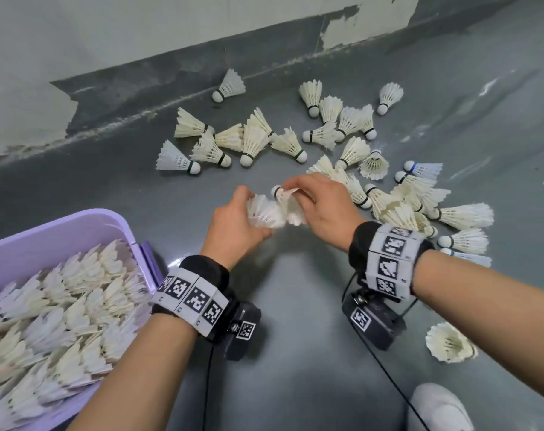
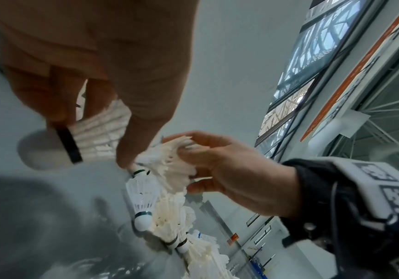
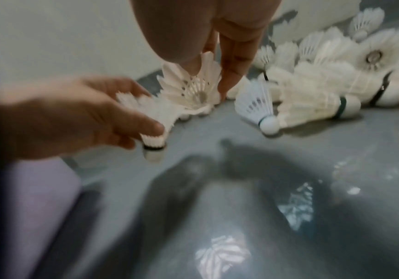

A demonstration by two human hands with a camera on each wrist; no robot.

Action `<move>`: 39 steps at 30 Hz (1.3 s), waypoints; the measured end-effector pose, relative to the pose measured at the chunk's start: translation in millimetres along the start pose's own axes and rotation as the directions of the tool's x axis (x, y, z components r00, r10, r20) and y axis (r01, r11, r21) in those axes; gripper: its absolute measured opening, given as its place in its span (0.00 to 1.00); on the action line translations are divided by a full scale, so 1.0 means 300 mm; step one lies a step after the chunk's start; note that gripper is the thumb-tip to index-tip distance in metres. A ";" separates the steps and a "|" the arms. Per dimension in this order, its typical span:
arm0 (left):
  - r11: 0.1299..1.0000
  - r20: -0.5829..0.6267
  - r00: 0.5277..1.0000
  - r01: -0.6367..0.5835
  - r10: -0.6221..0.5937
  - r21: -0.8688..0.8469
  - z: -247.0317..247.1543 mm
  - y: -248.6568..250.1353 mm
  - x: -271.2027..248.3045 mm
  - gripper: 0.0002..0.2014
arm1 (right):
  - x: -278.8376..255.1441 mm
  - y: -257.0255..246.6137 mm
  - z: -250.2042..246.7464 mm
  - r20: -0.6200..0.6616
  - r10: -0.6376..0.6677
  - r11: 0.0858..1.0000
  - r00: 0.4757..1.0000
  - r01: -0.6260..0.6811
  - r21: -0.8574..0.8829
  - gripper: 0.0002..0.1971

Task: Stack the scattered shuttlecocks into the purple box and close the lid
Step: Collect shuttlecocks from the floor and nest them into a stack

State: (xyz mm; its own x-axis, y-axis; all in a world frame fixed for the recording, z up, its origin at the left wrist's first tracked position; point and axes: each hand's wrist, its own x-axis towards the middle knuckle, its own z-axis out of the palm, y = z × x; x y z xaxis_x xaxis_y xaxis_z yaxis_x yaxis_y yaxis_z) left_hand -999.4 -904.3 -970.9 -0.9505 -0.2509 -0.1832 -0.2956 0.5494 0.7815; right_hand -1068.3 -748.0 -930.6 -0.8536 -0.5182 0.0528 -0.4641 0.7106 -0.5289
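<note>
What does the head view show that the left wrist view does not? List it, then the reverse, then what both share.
Only the head view: the purple box, already holding rows of stacked shuttlecocks, and a white shoe.

Only the left wrist view: tall windows with an orange strip beside them.

Both: the left hand and the right hand, each gripping a shuttlecock, and loose shuttlecocks on the grey floor.

blk wristbands (image 1: 362, 244), b/w marker tags (image 1: 191, 298), cables (image 1: 385, 371)
</note>
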 end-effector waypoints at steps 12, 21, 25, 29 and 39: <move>0.996 -0.107 0.994 -0.034 0.025 -0.080 0.206 0.191 -0.067 0.30 | -0.062 0.201 -0.222 -0.081 -0.075 0.961 0.994 0.094 0.259 0.10; 0.996 -0.093 0.993 0.067 -0.073 -0.065 0.287 0.284 -0.110 0.32 | -0.083 0.225 -0.176 0.126 -0.037 0.949 0.991 -0.005 0.314 0.18; 0.996 -0.043 0.998 0.053 -0.056 -0.073 0.293 0.330 -0.097 0.29 | -0.102 0.246 -0.174 0.129 -0.058 0.962 0.990 0.021 0.272 0.19; 0.980 -0.012 1.000 0.020 -0.023 -0.197 0.336 0.372 -0.059 0.26 | -0.104 0.300 -0.213 0.209 -0.029 0.978 0.977 -0.016 0.208 0.19; 0.860 -0.013 0.991 0.106 -0.130 -0.499 0.469 0.284 -0.034 0.31 | -0.224 0.615 -0.272 0.235 0.274 0.958 0.932 -0.285 0.012 0.25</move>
State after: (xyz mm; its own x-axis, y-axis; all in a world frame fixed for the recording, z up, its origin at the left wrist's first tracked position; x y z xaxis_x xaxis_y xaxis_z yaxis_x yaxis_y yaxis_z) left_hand -1028.4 -742.8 -986.2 -0.9028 -0.3307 -0.2749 -0.3071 0.0482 0.9505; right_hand -1115.9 -543.2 -962.5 -0.8675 -0.4002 -0.2954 -0.1985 0.8230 -0.5322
